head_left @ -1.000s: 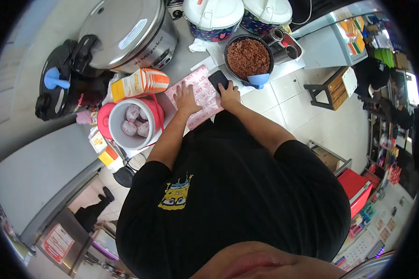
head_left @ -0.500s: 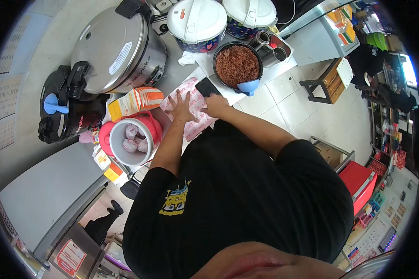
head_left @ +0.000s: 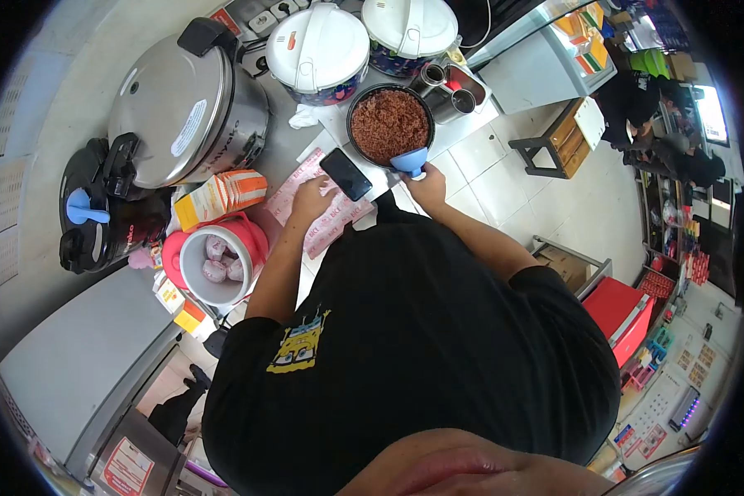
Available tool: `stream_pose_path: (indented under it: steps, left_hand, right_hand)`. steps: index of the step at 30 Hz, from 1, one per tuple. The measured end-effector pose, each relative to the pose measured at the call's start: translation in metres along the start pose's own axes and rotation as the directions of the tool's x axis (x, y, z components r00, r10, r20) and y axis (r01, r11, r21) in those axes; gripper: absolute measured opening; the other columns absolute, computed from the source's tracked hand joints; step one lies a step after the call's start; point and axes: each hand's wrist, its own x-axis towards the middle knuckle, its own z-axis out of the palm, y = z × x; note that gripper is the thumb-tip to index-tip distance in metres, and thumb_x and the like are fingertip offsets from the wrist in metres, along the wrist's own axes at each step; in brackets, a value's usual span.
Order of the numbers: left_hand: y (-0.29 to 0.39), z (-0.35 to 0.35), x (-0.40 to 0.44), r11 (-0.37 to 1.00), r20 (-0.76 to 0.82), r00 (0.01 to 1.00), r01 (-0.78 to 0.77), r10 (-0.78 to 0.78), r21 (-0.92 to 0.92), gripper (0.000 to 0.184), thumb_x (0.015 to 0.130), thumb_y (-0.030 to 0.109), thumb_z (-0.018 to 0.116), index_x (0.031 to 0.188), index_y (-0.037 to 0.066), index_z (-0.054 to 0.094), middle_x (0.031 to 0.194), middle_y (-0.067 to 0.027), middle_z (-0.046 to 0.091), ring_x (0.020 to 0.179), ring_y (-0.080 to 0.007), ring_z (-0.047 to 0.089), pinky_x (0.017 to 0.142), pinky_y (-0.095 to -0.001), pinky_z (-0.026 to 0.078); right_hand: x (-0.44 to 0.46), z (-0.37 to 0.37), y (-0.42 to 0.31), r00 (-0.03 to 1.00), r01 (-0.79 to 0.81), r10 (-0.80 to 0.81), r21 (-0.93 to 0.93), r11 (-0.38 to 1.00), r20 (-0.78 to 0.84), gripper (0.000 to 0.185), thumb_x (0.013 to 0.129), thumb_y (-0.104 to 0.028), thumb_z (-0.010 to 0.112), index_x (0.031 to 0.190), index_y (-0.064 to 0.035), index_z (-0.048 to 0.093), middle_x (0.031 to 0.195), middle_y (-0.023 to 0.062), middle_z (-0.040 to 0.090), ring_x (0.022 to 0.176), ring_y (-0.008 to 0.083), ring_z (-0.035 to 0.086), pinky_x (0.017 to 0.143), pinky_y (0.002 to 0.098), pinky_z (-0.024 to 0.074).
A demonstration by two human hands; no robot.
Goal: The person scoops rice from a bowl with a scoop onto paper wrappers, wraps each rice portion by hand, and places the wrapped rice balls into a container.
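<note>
My right hand [head_left: 428,190] is closed round the handle of a blue rice scoop [head_left: 409,160]. The scoop rests at the near rim of a black bowl [head_left: 350,132] filled with reddish-brown cooked rice [head_left: 388,126]. My left hand [head_left: 308,202] lies on pink printed wrapping paper [head_left: 329,231], fingers bent and thumb apart, holding nothing I can see. Just right of that hand, a dark phone [head_left: 346,174] lies across the paper's upper edge.
Left of the paper stands a red-and-white tub [head_left: 192,269] with several wrapped balls [head_left: 216,270]. An orange-and-white packet [head_left: 223,197] lies behind it. Large cookers [head_left: 174,107], lidded pots [head_left: 318,50] and metal cups [head_left: 455,106] line the back. Other people [head_left: 628,103] are at far right.
My right hand has left the paper and phone and taken hold of the scoop's handle. My left hand's spread fingers have drawn in on the paper. The whole view has shifted.
</note>
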Motion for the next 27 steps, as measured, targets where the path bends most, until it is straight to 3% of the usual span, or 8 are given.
stream_pose_path:
  steps: [6, 8, 12, 14, 15, 18, 22, 27]
  left_hand:
    - [0.062, 0.02, 0.012, 0.998, 0.001, 1.0, 0.004, -0.004, -0.069, 0.05, 0.085, 0.037, 0.077, 0.119, 0.0, 0.068, 0.101, -0.0201, 0.074, 0.082, -0.0278, 0.074, 0.077, -0.0378, 0.058]
    - [0.067, 0.029, 0.017, 0.992, -0.007, 0.997, 0.072, -0.073, -0.106, 0.05, 0.086, 0.038, 0.076, 0.117, -0.001, 0.069, 0.099, -0.0198, 0.074, 0.078, -0.0261, 0.074, 0.075, -0.0373, 0.058]
    - [0.074, 0.042, 0.035, 0.908, 0.034, 0.976, 0.214, -0.217, -0.361, 0.042, 0.091, 0.031, 0.074, 0.109, -0.007, 0.07, 0.092, -0.0159, 0.074, 0.065, -0.0168, 0.069, 0.058, -0.0312, 0.056]
    - [0.076, 0.049, 0.045, 0.838, -0.012, 0.942, 0.292, -0.335, -0.461, 0.04, 0.086, 0.029, 0.076, 0.108, -0.004, 0.071, 0.087, -0.016, 0.075, 0.073, -0.0218, 0.073, 0.068, -0.0328, 0.056]
    - [0.083, 0.044, 0.046, 0.843, -0.045, 0.945, 0.267, -0.324, -0.466, 0.035, 0.087, 0.023, 0.076, 0.106, -0.005, 0.071, 0.081, -0.0151, 0.075, 0.065, -0.0197, 0.072, 0.063, -0.0331, 0.055]
    - [0.094, 0.042, 0.059, 0.808, -0.057, 0.934, 0.273, -0.352, -0.522, 0.031, 0.088, 0.014, 0.075, 0.105, -0.011, 0.068, 0.089, -0.0151, 0.073, 0.068, -0.0179, 0.071, 0.058, -0.0282, 0.058]
    - [0.096, 0.057, 0.067, 0.731, -0.095, 0.876, 0.33, -0.473, -0.597, 0.024, 0.085, 0.013, 0.075, 0.098, -0.006, 0.07, 0.076, -0.0135, 0.073, 0.061, -0.0187, 0.071, 0.058, -0.0324, 0.055]
    - [0.088, 0.07, 0.071, 0.627, -0.096, 0.854, 0.296, -0.512, -0.721, 0.019, 0.086, 0.007, 0.073, 0.097, -0.008, 0.068, 0.079, -0.013, 0.072, 0.064, -0.0203, 0.072, 0.058, -0.0309, 0.057]
  right_hand:
    - [0.018, -0.046, -0.044, 0.997, 0.015, -0.021, 0.089, 0.996, 0.073, 0.033, 0.078, -0.028, 0.078, 0.094, -0.0003, 0.068, 0.086, 0.0239, 0.07, 0.087, 0.0382, 0.07, 0.076, 0.047, 0.0542]
    - [0.046, -0.05, -0.042, 0.976, 0.205, -0.21, 0.084, 0.975, 0.055, 0.039, 0.082, -0.027, 0.074, 0.106, 0.0005, 0.063, 0.09, 0.0262, 0.068, 0.091, 0.0411, 0.069, 0.078, 0.0477, 0.053]
    - [0.084, -0.058, -0.061, 0.976, 0.051, -0.116, 0.327, 0.944, 0.185, 0.045, 0.083, -0.026, 0.072, 0.116, 0.001, 0.056, 0.099, 0.0297, 0.067, 0.098, 0.0446, 0.067, 0.082, 0.0491, 0.0516]
    - [0.093, -0.073, -0.08, 0.913, 0.074, -0.081, 0.033, 0.997, 0.401, 0.046, 0.085, -0.025, 0.07, 0.12, -0.0003, 0.053, 0.107, 0.0331, 0.065, 0.104, 0.0496, 0.063, 0.086, 0.0496, 0.0509]
    - [0.102, -0.068, -0.071, 0.884, 0.3, -0.242, -0.088, 0.95, 0.4, 0.043, 0.087, -0.026, 0.068, 0.119, 0.0002, 0.057, 0.108, 0.0313, 0.066, 0.102, 0.0495, 0.064, 0.087, 0.0486, 0.0521]
    - [0.126, -0.055, -0.073, 0.831, 0.437, -0.259, -0.291, 0.851, 0.492, 0.044, 0.087, -0.028, 0.07, 0.118, 0.0017, 0.061, 0.106, 0.0279, 0.069, 0.098, 0.0466, 0.067, 0.087, 0.0484, 0.054]
    - [0.114, -0.073, -0.105, 0.922, 0.312, -0.06, -0.643, 0.7, 0.383, 0.032, 0.101, -0.021, 0.05, 0.122, -0.0012, 0.062, 0.106, 0.0216, 0.071, 0.094, 0.0387, 0.072, 0.082, 0.0493, 0.0583]
    - [0.105, -0.058, -0.097, 0.905, 0.421, -0.221, -0.694, 0.583, 0.363, 0.036, 0.102, -0.016, 0.044, 0.133, 0.0008, 0.054, 0.106, 0.0218, 0.069, 0.094, 0.0364, 0.073, 0.078, 0.0438, 0.0605]
